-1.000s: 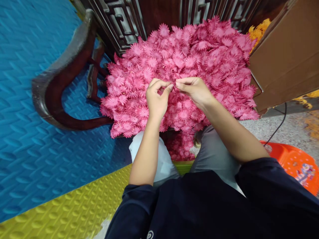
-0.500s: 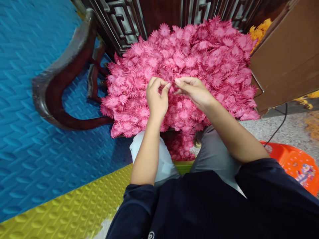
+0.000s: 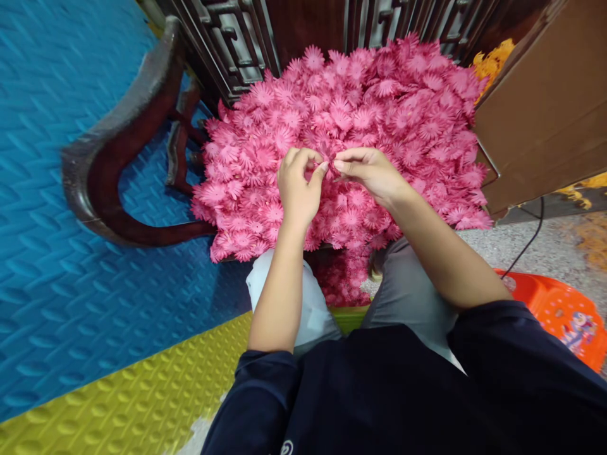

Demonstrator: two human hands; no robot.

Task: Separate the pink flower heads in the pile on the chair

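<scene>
A wide heap of pink flower-shaped pieces (image 3: 408, 120) lies in front of me, with both my hands over its middle. My left hand (image 3: 300, 183) is pinched, thumb against forefinger, on a small dark pink flower piece (image 3: 327, 150). Close on its right, my right hand (image 3: 372, 174) also pinches with thumb and forefinger at the same piece. The fingertips of the two hands are a small gap apart. Details of the piece between them blend into the heap behind.
A curved dark wooden armrest (image 3: 102, 189) stands left, over blue matting (image 3: 42, 272). At the right are a brown cardboard box (image 3: 545, 107), orange-yellow pieces (image 3: 493, 60), a black cable (image 3: 528, 243) and an orange plastic seat (image 3: 564, 316). More pink pieces (image 3: 344, 278) lie below, between the knees.
The fingertips of both hands have come slightly closer together, and the dark pink piece shows more clearly between them. The rest of the scene has barely shifted.
</scene>
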